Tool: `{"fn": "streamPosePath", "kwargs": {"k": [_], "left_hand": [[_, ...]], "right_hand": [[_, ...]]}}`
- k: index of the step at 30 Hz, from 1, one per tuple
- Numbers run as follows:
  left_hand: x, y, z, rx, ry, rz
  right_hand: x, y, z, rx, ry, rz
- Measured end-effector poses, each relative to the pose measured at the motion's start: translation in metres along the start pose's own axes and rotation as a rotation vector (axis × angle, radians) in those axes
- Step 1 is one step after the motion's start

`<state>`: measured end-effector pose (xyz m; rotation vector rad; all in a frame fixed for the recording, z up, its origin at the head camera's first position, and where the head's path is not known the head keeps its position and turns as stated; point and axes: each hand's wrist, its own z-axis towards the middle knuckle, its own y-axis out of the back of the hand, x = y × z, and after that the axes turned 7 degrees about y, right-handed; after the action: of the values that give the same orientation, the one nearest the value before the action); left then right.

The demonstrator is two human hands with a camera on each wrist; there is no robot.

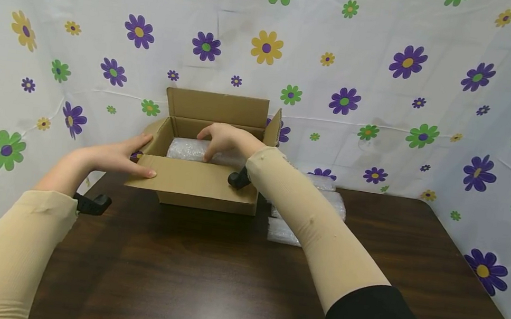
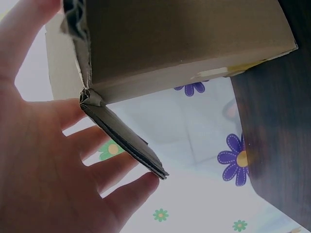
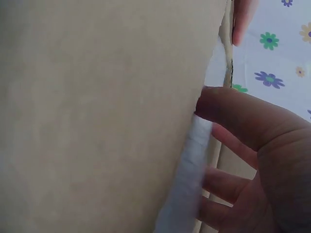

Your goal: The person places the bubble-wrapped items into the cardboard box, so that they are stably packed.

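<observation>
An open cardboard box [image 1: 204, 204] stands at the back of the table, flaps spread. Inside lies a bubble-wrapped package [image 1: 187, 149], its lower part hidden by the front flap [image 1: 186, 177]. My right hand [image 1: 226, 140] reaches in from above and holds the package, with the thumb on its near side and fingers on its far side in the right wrist view. At the box's left front corner is my left hand [image 1: 114, 157]. Its thumb rests on the front flap, while the spread, fairly straight fingers touch the left flap [image 2: 124, 136] from outside.
More bubble-wrapped packages [image 1: 282, 232] lie on the dark wooden table [image 1: 203, 270] right of the box, partly covered by my right forearm. Behind and beside the table hangs a white flower-patterned cloth [image 1: 235, 13]. The box's back flap [image 1: 216, 107] stands up near the cloth.
</observation>
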<state>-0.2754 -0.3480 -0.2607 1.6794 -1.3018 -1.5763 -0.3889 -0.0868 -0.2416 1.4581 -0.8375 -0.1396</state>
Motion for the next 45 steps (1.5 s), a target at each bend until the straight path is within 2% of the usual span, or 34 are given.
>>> {"fn": "streamPosePath", "kwargs": {"k": [7,14,21,25,28,36,40,45], "left_hand": [[0.001,0.001,-0.001,-0.002,-0.016,-0.001],[0.003,0.001,-0.001,-0.007,-0.018,-0.013],[0.000,0.001,0.000,0.003,-0.014,-0.011],[0.000,0.002,0.000,0.012,-0.015,-0.014],[0.000,0.003,-0.001,0.016,-0.014,-0.022],[-0.001,0.003,-0.002,0.022,-0.018,-0.027],[0.000,0.003,-0.003,0.024,-0.011,-0.021],[0.000,0.003,-0.003,0.021,-0.018,-0.026]], "right_hand": [[-0.001,0.000,-0.002,-0.048,0.012,0.139],[-0.002,-0.001,-0.006,-0.015,-0.001,0.142],[-0.003,0.007,-0.016,0.003,-0.029,0.201],[-0.001,0.014,-0.024,-0.007,0.025,0.250],[0.003,0.018,-0.031,-0.025,0.098,0.255],[0.017,0.028,-0.073,-0.170,0.242,0.207],[0.017,0.032,-0.099,-0.222,0.306,0.258],[0.011,0.028,-0.138,-0.243,0.353,0.361]]}}
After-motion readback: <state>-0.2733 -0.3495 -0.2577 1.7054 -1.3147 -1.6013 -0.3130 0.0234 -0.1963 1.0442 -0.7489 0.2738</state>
